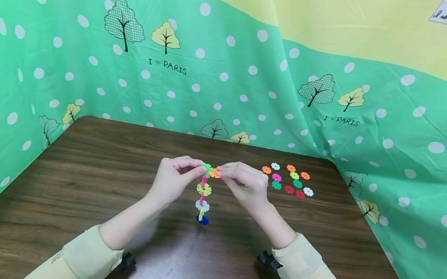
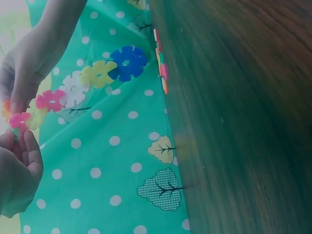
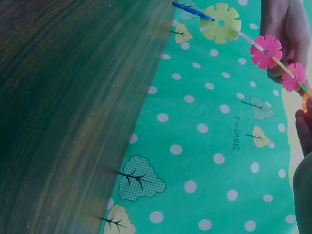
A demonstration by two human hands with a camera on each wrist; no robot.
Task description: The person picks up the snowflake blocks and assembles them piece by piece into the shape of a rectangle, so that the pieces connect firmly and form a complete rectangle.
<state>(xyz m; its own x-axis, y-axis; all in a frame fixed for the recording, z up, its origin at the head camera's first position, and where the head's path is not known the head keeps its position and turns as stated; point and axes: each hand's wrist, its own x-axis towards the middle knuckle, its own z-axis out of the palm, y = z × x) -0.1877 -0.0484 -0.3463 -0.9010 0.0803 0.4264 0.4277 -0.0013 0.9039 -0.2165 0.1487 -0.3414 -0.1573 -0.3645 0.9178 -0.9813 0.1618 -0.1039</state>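
In the head view, the left hand [image 1: 172, 177] pinches a green flower disc [image 1: 207, 169] at the top of a hanging chain. The right hand [image 1: 248, 185] pinches an orange disc [image 1: 214, 173] that meets the green one's right side. Below them hang interlocked discs: pink, yellow-green [image 1: 203, 189], pink, white [image 1: 202, 205], yellow, and a blue disc [image 1: 202, 220] lowest. The left wrist view shows the blue disc [image 2: 127, 63] at the chain's free end and the left hand [image 2: 18, 178] beside a pink disc [image 2: 19, 121]. In the right wrist view, fingertips partly cover the orange disc.
Several loose flower discs, among them a white one [image 1: 308, 192] and a red one [image 1: 289, 189], lie flat at the back right of the dark wooden table [image 1: 94, 167]. A green dotted curtain [image 1: 220, 93] stands behind the table and along its sides.
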